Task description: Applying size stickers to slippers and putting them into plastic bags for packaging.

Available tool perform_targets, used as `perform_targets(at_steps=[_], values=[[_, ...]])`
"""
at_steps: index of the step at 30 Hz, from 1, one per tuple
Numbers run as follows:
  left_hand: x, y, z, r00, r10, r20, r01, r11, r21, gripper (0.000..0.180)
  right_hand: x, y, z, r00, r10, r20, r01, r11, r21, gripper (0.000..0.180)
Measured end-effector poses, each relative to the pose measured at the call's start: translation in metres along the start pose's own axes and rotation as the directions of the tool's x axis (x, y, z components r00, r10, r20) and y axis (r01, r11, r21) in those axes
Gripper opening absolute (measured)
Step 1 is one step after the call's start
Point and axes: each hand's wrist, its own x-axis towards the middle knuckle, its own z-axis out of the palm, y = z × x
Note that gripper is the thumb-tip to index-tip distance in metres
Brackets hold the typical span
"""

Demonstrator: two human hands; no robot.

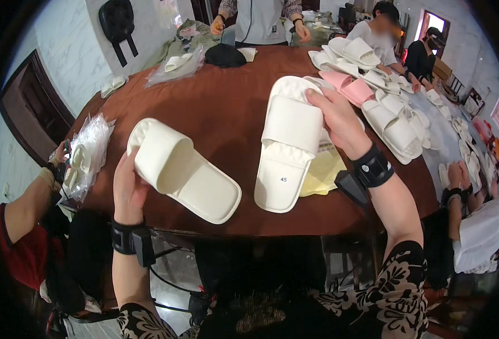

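Note:
My left hand (pixel 128 183) is closed around the side of a cream slipper (pixel 210 189), near its broad strap. That slipper is tilted, its heel end pointing to the lower right. A second cream slipper (pixel 292 121) is gripped in my right hand (pixel 337 116), thumb on top by the strap. It points away from me and has a small dark print on its sole. Part of another white shape shows behind its right edge; I cannot tell what it is. Beneath lies a yellow sheet (pixel 324 174), partly covered by the slipper.
The brown-covered table (pixel 215 101) lies before me. White slippers (pixel 393 127) and a pink pair (pixel 348 87) are heaped at the right. Clear plastic bags (pixel 91 150) lie at the left, by another person's hand. A black cap (pixel 225 56) sits at the far side, where a person stands.

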Motion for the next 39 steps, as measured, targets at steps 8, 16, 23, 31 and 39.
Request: perform_targets(at_steps=[8,16,23,31,39], values=[[0.034,-0.012,0.048,0.995,0.017,0.097,-0.036,0.979,0.201,0.027,0.051,0.023,0.042,0.976,-0.079,0.201,0.124,0.967,-0.222,0.036],[0.049,-0.070,0.009,0.998,-0.002,0.060,-0.039,0.748,0.663,0.048,0.057,0.049,0.036,0.963,-0.065,0.260,0.212,0.778,-0.592,0.036],[0.002,-0.078,0.027,0.885,0.241,0.399,-0.455,0.265,0.850,0.054,0.012,0.036,-0.013,0.968,0.032,0.249,0.114,0.828,-0.548,0.023],[-0.040,-0.100,0.056,0.825,0.216,0.523,-0.512,-0.108,0.852,0.070,-0.013,0.082,-0.028,0.922,0.077,0.379,0.071,0.929,-0.363,0.021],[-0.039,-0.105,0.057,0.810,0.240,0.534,-0.531,-0.085,0.843,0.071,-0.029,0.085,-0.021,0.909,-0.017,0.416,0.313,0.688,-0.655,0.018]])
